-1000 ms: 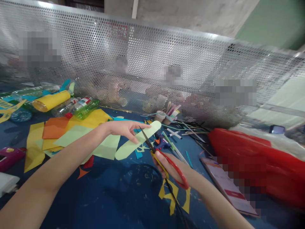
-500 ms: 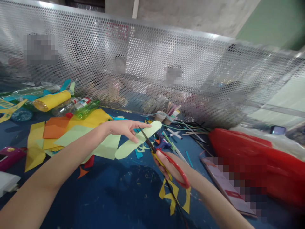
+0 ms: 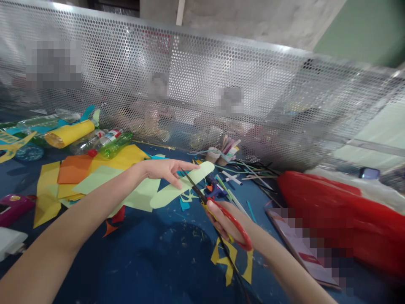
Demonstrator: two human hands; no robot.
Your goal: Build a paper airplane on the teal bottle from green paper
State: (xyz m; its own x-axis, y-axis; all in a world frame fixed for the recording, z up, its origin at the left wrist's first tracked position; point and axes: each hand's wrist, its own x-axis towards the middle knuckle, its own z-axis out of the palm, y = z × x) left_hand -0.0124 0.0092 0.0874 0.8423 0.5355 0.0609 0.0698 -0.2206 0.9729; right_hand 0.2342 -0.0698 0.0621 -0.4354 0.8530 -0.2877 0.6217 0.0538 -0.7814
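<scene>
A long, round-ended strip of pale green paper point(image 3: 169, 195) is in my left hand point(image 3: 163, 169), with the thumb and fingers closed on its upper edge. My right hand point(image 3: 222, 216) grips a pair of scissors point(image 3: 198, 192) by its red and yellow handles. The dark blades lie across the middle of the strip, pointing up and left toward my left fingers. Below my right hand lie yellow paper offcuts point(image 3: 232, 258) and a black cable. Just beyond the scissors rests a blue glue gun point(image 3: 217, 188).
Coloured paper sheets point(image 3: 109, 181) and plastic bottles point(image 3: 118, 143) cover the left side. A perforated metal screen point(image 3: 190, 84) runs along the back, with people behind it. Cups of sticks point(image 3: 224, 155) stand near it. A red plastic bag point(image 3: 332, 211) lies at right.
The near end of the paper strip has shifted slightly left and up. The scissors have moved a little to the left across it, with the right hand nearly still.
</scene>
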